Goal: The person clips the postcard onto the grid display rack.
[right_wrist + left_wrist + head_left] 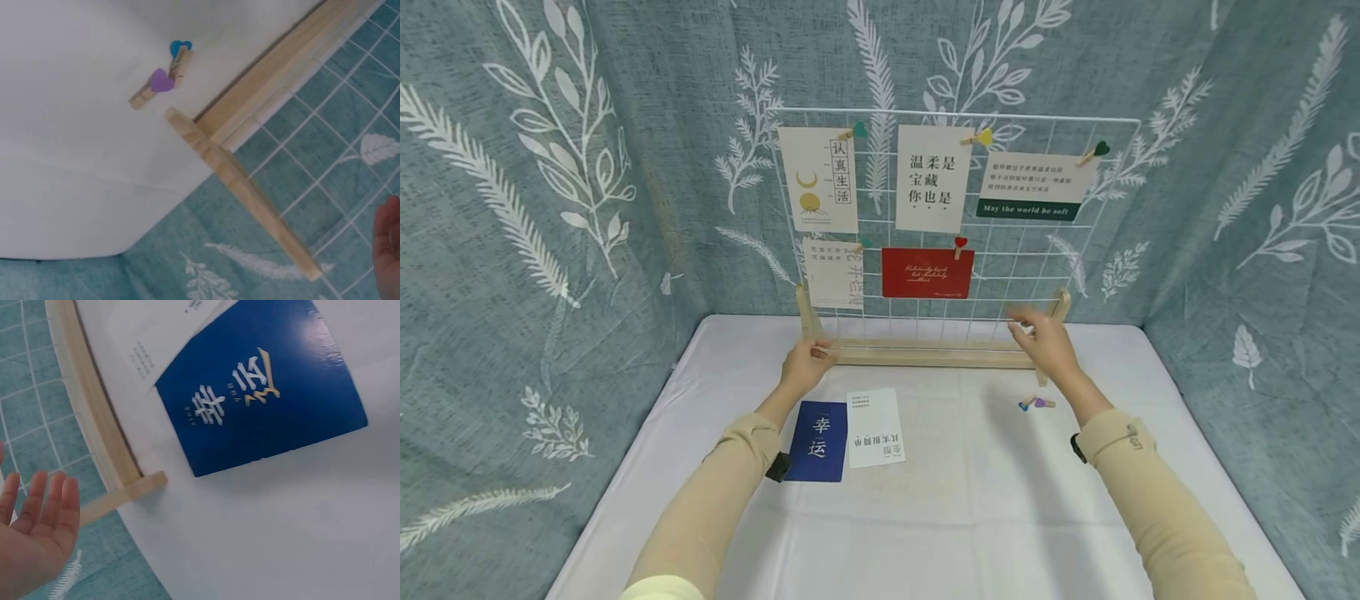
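Note:
A white wire grid [1000, 258] stands in a wooden base [932, 358], with cards clipped on it. My left hand [805, 367] is at the base's left end, its fingers loosely bent with nothing seen in them; whether it touches the wood I cannot tell. In the left wrist view, a blue card [275, 381] lies beyond the left hand [40, 531]. Beside it is a white card [876, 427]. Slightly blurred, my right hand [1047, 340] is before the grid's lower right, fingers apart and nothing visible between them. Only the edge of the right hand [387, 244] shows in the right wrist view.
On the table [970, 533], a purple heart clothespin [161, 81] and a blue heart clothespin [181, 62] lie near the base's right foot [250, 197]. A red card [927, 273] hangs in the lower row. Patterned curtain [647, 167] surrounds the table's back and sides.

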Available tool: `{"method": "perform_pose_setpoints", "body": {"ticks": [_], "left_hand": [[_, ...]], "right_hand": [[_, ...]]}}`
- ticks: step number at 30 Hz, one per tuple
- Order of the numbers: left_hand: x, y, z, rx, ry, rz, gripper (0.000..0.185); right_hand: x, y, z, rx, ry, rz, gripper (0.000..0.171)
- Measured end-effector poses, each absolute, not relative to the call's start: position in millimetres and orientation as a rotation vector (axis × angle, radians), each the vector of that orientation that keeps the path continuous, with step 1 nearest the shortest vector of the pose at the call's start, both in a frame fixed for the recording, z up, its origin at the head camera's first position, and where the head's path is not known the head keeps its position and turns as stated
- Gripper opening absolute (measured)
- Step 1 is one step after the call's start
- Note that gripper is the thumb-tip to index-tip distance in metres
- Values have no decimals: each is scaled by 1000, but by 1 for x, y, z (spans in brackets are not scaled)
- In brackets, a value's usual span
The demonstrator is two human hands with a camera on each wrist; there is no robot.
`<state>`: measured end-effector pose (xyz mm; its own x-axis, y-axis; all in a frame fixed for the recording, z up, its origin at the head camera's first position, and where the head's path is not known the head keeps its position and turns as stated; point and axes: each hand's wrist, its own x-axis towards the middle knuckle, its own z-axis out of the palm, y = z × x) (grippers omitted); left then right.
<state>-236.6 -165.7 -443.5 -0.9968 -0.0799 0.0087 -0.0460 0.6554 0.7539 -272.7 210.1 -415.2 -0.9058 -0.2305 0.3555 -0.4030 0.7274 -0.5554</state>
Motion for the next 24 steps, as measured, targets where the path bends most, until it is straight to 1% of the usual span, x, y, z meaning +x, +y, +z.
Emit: {"method": "perform_pose_setpoints", "body": {"ticks": [10, 18, 19, 21, 24], "left_hand": [[-230, -171, -462, 187, -2843, -1298, 38], [-226, -175, -481, 150, -2940, -1281, 44], [-229, -178, -489, 154, -2951, -1288, 45], [-243, -192, -522, 101, -2931, -1281, 47], [-267, -218, -588, 74, -2936, -1217, 55]], "right_hand": [[-272, 212, -427, 466, -2683, 986, 28], [-272, 211, -441, 460, -2716, 981, 28], [-271, 211, -443, 460, -2713, 988, 28], [-270, 211, -448, 461, -2709, 997, 27], [-269, 211, -455, 477, -2705, 988, 25]]}}
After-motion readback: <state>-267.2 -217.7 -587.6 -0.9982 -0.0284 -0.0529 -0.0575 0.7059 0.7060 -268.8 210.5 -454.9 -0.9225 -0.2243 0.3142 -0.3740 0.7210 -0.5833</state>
